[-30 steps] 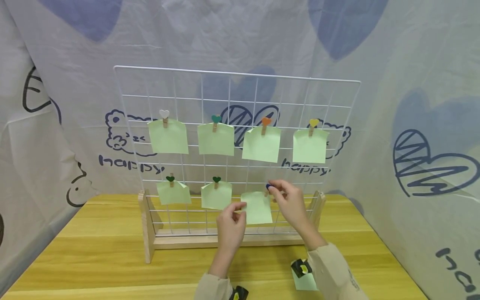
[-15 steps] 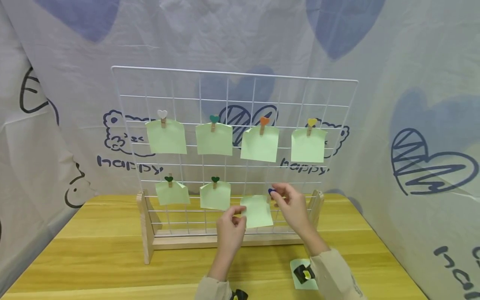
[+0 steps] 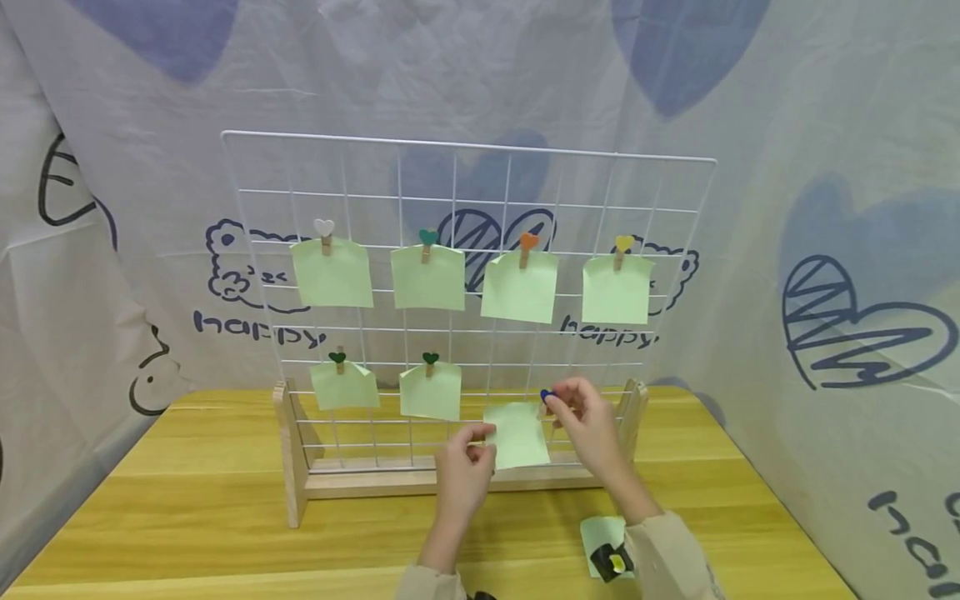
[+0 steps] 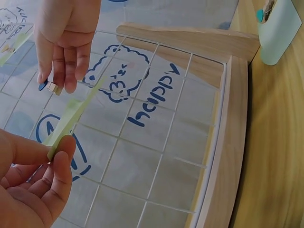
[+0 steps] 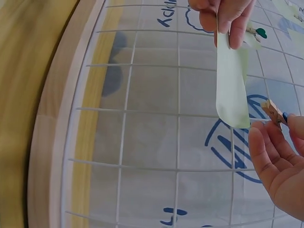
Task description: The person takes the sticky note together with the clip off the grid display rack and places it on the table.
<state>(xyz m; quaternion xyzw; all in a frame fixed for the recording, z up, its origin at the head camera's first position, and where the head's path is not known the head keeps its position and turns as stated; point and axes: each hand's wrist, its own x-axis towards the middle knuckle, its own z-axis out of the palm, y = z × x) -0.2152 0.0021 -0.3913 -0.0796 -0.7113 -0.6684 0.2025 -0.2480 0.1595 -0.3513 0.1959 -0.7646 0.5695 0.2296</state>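
In the head view my left hand pinches a pale green sticky note by its left edge, in front of the lower part of the white wire grid. My right hand holds a small wooden clothespin with a blue heart close to the note's upper right corner. Seen from the right wrist, the clothespin sits between thumb and fingers, apart from the note. The left wrist view shows the note edge-on in my left fingers.
Several green notes hang on the grid from heart clothespins, such as the orange-hearted note and a green-hearted note. Wooden feet hold the grid up on the table. Another note lies near my right sleeve.
Both hands have come down slightly, with the note and the blue-heart clothespin lower against the grid. The clothespin stays in the right hand, the note in the left.
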